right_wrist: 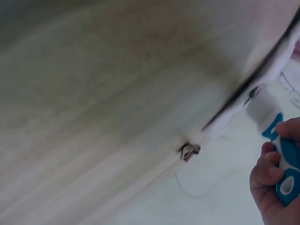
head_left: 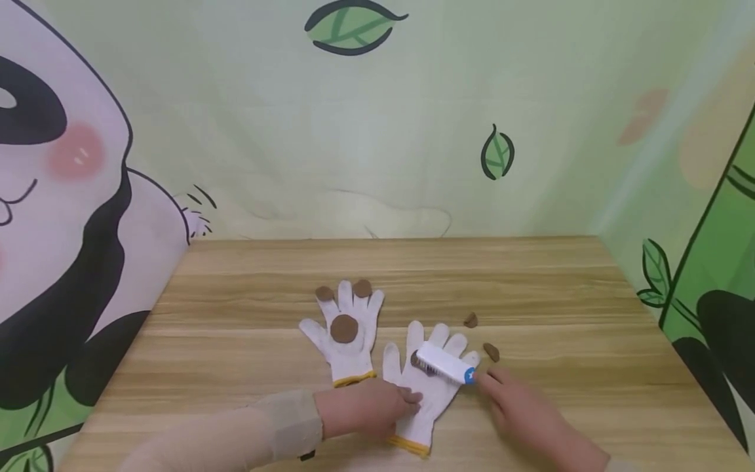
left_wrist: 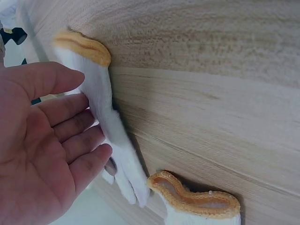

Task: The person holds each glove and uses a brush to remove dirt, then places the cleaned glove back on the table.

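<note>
A white knitted glove [head_left: 439,400] with a yellow cuff lies flat on the wooden table. The left hand [head_left: 377,406] rests on its lower palm; in the left wrist view, the fingers [left_wrist: 75,140] are loosely extended against the fabric. My right hand [head_left: 519,410] grips the blue-and-white handle [right_wrist: 288,171] of a brush [head_left: 439,362]. The brush's bristles touch the glove's palm, over a brown patch [head_left: 415,358] that is partly hidden. Up and left of it lies a second white glove [head_left: 356,357], bearing a large round brown patch [head_left: 344,328] and smaller ones at two fingertips.
Two loose brown pieces lie on the table [head_left: 248,367] beyond the brushed glove's fingers: a small one [head_left: 470,320] and a longer one [head_left: 491,352]. A printed backdrop [head_left: 383,131] with leaves and a panda rises behind the table and along its sides.
</note>
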`<state>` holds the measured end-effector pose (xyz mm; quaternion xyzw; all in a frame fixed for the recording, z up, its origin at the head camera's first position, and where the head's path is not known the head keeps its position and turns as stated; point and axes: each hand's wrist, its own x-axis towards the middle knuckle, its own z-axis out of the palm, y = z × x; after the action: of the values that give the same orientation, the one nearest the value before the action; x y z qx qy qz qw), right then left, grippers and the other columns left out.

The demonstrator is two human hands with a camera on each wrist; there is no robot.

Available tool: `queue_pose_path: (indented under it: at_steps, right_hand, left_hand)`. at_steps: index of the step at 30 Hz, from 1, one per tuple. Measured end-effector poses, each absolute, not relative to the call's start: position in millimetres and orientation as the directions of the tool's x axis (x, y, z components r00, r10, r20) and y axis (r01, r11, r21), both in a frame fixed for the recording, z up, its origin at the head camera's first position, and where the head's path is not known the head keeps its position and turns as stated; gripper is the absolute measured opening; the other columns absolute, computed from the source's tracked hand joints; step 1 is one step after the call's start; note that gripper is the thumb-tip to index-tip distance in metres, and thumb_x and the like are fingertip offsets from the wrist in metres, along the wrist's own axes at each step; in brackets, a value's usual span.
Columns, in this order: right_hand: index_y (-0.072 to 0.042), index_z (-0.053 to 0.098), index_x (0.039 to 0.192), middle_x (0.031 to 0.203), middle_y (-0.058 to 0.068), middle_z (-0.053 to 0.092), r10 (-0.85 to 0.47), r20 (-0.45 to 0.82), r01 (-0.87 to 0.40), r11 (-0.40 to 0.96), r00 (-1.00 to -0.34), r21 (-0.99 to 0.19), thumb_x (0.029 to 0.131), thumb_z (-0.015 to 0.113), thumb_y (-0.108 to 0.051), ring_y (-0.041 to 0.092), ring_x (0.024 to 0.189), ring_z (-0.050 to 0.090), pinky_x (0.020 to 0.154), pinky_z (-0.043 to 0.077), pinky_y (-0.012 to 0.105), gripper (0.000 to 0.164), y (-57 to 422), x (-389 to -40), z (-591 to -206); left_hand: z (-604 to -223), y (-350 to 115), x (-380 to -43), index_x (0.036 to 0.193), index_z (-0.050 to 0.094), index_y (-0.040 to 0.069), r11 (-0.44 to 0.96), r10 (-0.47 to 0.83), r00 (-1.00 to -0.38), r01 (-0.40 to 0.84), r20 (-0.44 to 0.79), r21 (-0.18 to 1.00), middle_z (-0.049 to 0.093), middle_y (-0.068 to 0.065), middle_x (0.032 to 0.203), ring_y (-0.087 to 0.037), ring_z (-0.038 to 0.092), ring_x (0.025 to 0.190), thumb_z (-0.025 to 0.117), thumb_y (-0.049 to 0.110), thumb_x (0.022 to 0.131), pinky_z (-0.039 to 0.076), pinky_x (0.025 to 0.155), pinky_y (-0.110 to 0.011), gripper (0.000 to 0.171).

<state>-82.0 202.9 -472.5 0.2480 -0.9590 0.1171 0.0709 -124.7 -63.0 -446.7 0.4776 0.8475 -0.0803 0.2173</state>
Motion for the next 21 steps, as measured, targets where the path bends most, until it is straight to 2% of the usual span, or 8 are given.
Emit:
queue_pose_path:
  at_steps: [3,6,9,11,13,16,18,21]
  right_hand:
    - [-0.016,0.068,0.109,0.089,-0.005,0.058,-0.452,0.272,-0.504,0.848,-0.849,-0.163,0.085,0.076,-0.005,0.004,0.070,0.049,0.056,0.043,0.019,0.028,202.5,-85.8,-473.1]
    - [-0.017,0.069,0.108,0.085,-0.006,0.056,-0.540,0.360,-0.608,0.787,-0.761,-0.103,0.079,0.079,-0.005,0.004,0.068,0.046,0.055,0.040,0.018,0.033,200.6,-86.0,-474.1]
    - [-0.019,0.067,0.108,0.084,-0.007,0.054,-0.610,0.359,-0.673,0.736,-0.706,-0.075,0.078,0.077,-0.006,0.005,0.068,0.045,0.055,0.040,0.019,0.034,197.7,-83.6,-475.1]
    - [-0.020,0.067,0.110,0.087,-0.007,0.057,-0.599,0.302,-0.653,0.748,-0.742,-0.121,0.082,0.074,-0.006,0.006,0.070,0.050,0.057,0.044,0.021,0.032,195.8,-83.0,-475.0]
    - [-0.021,0.064,0.110,0.092,-0.006,0.058,-0.538,0.215,-0.576,0.795,-0.815,-0.192,0.089,0.070,-0.008,0.006,0.074,0.053,0.058,0.046,0.021,0.026,195.1,-84.9,-474.2]
    - [-0.018,0.064,0.110,0.104,0.001,0.065,-0.434,0.172,-0.465,0.848,-0.885,-0.254,0.095,0.067,-0.009,0.015,0.086,0.066,0.066,0.056,0.026,0.017,196.0,-91.9,-472.5]
    - [-0.016,0.064,0.108,0.106,0.005,0.066,-0.410,0.199,-0.451,0.855,-0.890,-0.256,0.095,0.068,-0.008,0.017,0.086,0.066,0.065,0.055,0.026,0.016,197.9,-95.6,-471.6]
    - [-0.015,0.066,0.106,0.102,0.004,0.067,-0.495,0.316,-0.561,0.811,-0.810,-0.167,0.087,0.075,-0.005,0.014,0.081,0.065,0.063,0.053,0.025,0.023,200.4,-96.8,-470.4]
  left_hand:
    - [-445.9,-63.6,-124.0,0.146,0.057,0.022,0.533,0.775,-0.450,0.842,-0.444,0.077,0.052,0.010,0.155,-0.007,0.052,0.142,0.072,0.018,0.092,0.047,0.111,-0.020,0.056]
    - [-445.5,-64.6,-124.0,0.146,0.057,0.022,0.530,0.777,-0.449,0.844,-0.441,0.076,0.051,0.010,0.156,-0.007,0.052,0.142,0.072,0.019,0.092,0.048,0.111,-0.020,0.057]
    - [-445.1,-65.2,-124.4,0.146,0.057,0.022,0.515,0.786,-0.446,0.856,-0.429,0.053,0.051,0.009,0.156,-0.006,0.052,0.141,0.073,0.020,0.092,0.048,0.109,-0.019,0.057]
    - [-444.6,-65.5,-124.5,0.146,0.057,0.021,0.511,0.787,-0.447,0.858,-0.425,0.044,0.051,0.010,0.156,-0.006,0.053,0.140,0.073,0.020,0.091,0.049,0.109,-0.019,0.057]
    - [-444.0,-65.5,-124.9,0.146,0.058,0.021,0.513,0.785,-0.448,0.857,-0.428,0.043,0.052,0.010,0.155,-0.005,0.053,0.140,0.073,0.019,0.092,0.048,0.109,-0.018,0.056]
    - [-443.8,-65.4,-125.1,0.146,0.058,0.022,0.526,0.778,-0.453,0.849,-0.435,0.056,0.052,0.011,0.155,-0.006,0.053,0.141,0.073,0.019,0.092,0.048,0.109,-0.019,0.056]
    - [-444.2,-65.1,-124.9,0.146,0.058,0.022,0.524,0.779,-0.450,0.849,-0.436,0.059,0.052,0.011,0.155,-0.006,0.053,0.140,0.073,0.018,0.091,0.049,0.108,-0.019,0.057]
    - [-444.7,-63.7,-126.4,0.146,0.057,0.022,0.517,0.781,-0.447,0.855,-0.437,0.049,0.051,0.011,0.155,-0.006,0.053,0.140,0.073,0.017,0.091,0.050,0.107,-0.019,0.057]
